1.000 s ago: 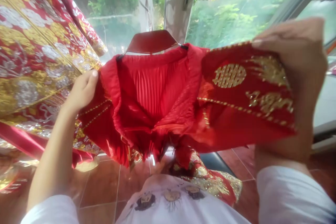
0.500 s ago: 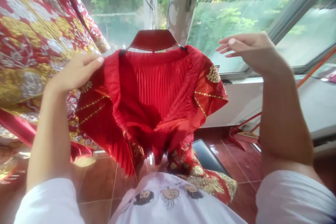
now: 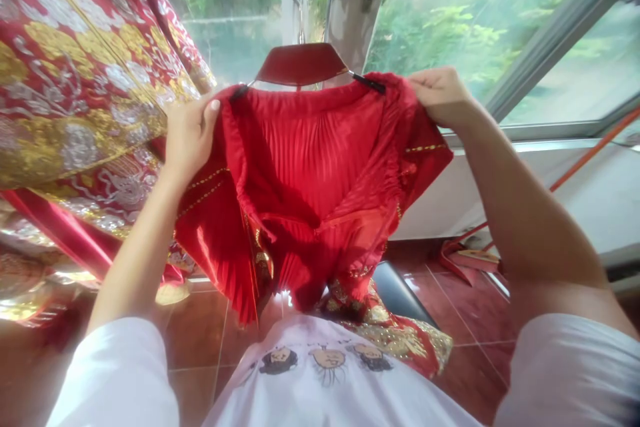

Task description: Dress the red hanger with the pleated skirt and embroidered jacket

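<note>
A red pleated skirt (image 3: 320, 140) with gold beading hangs from a hanger (image 3: 303, 63) with a dark red top piece and a metal hook. Black clips hold its waistband near both ends of the hanger. My left hand (image 3: 193, 130) is closed on the waistband's left side, thumb on the near face. On the opposite side, my right hand (image 3: 443, 97) pinches the waistband's edge, its fingertips partly hidden by the cloth. Between my hands the waistband is spread wide, showing the pleated lining.
A red garment with gold and silver embroidery (image 3: 85, 73) hangs at the left. Windows (image 3: 450, 33) stand behind the hanger. Gold-patterned red cloth (image 3: 400, 340) lies low beside a black seat-like surface (image 3: 405, 293). An orange pole (image 3: 595, 147) slants at the right.
My right hand has come left from the air and taken hold of the skirt's right side. My left hand has shifted right, and the waistband's right side is pulled outward.
</note>
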